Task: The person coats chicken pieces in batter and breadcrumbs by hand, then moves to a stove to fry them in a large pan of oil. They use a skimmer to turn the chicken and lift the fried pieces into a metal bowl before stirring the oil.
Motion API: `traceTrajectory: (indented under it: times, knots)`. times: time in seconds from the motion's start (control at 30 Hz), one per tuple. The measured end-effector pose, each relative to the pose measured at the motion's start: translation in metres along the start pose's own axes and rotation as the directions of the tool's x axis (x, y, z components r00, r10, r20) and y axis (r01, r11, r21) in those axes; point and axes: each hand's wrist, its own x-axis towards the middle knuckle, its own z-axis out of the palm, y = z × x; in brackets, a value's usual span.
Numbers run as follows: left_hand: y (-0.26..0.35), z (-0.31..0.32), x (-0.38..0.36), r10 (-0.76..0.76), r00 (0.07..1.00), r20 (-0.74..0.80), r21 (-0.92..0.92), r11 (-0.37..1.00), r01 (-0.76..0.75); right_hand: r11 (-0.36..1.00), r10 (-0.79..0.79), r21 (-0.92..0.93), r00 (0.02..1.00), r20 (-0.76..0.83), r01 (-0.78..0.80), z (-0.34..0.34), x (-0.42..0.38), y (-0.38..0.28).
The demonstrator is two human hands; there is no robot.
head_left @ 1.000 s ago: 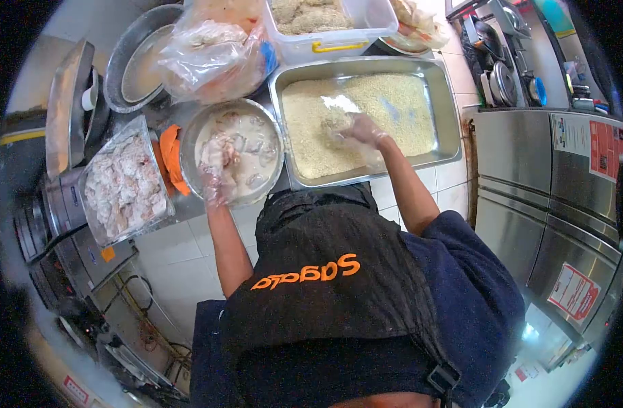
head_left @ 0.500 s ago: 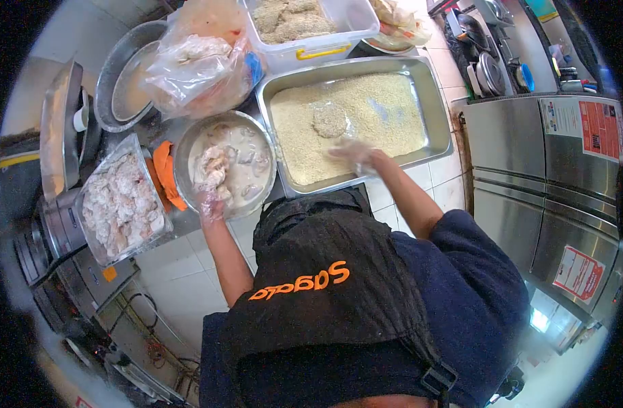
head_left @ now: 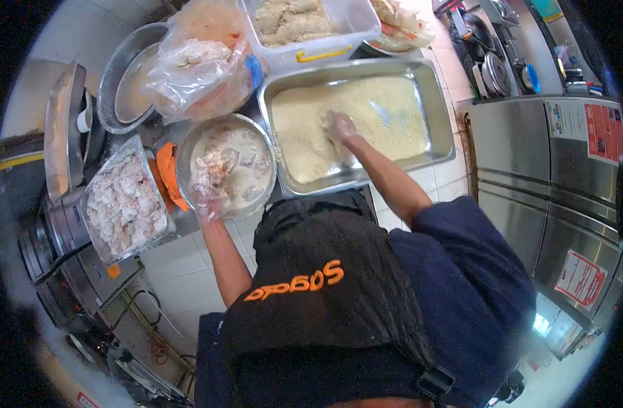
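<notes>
My left hand [head_left: 207, 202], in a thin clear glove, reaches into a round metal bowl [head_left: 271, 178] of milky white liquid. Its fingers are closed on a wet, pale piece of raw chicken [head_left: 211, 168]. More pieces [head_left: 257, 166] lie in the liquid. My right hand [head_left: 342, 128], also in a clear glove, is down on the pale breadcrumbs [head_left: 386, 95] in a large steel tray [head_left: 444, 146]. Its fingers point into the crumbs, smeared and partly hidden. The crumb-coated piece there is hidden.
Left stands a clear container of flour-dusted chicken pieces [head_left: 124, 204], with an orange cloth [head_left: 167, 173] beside it. Behind are a plastic bag [head_left: 199, 68], a metal basin [head_left: 111, 95] and a clear bin [head_left: 284, 58] of crumbs. A steel refrigerator [head_left: 509, 160] stands at right.
My right hand has moved up and slightly left onto the spot where the crumb-coated piece lay, covering it from view. My left hand stays at the bowl with the chicken slightly lower.
</notes>
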Motion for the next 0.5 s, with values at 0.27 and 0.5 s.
traceTrajectory:
  times: [0.27, 0.5]
  knots:
    - [-0.01, 0.005, -0.003, 0.067, 0.997, 0.047, 0.026, 0.997, -0.069, 0.992, -0.121, 0.033, 0.986, 0.115, 0.118, 0.006, 0.035, -0.004]
    - [-0.009, 0.021, -0.014, 0.105, 0.977, 0.184, -0.135, 0.988, -0.08, 0.982, 0.167, -0.111, 0.979, 0.115, -0.155, -0.037, 0.055, 0.002]
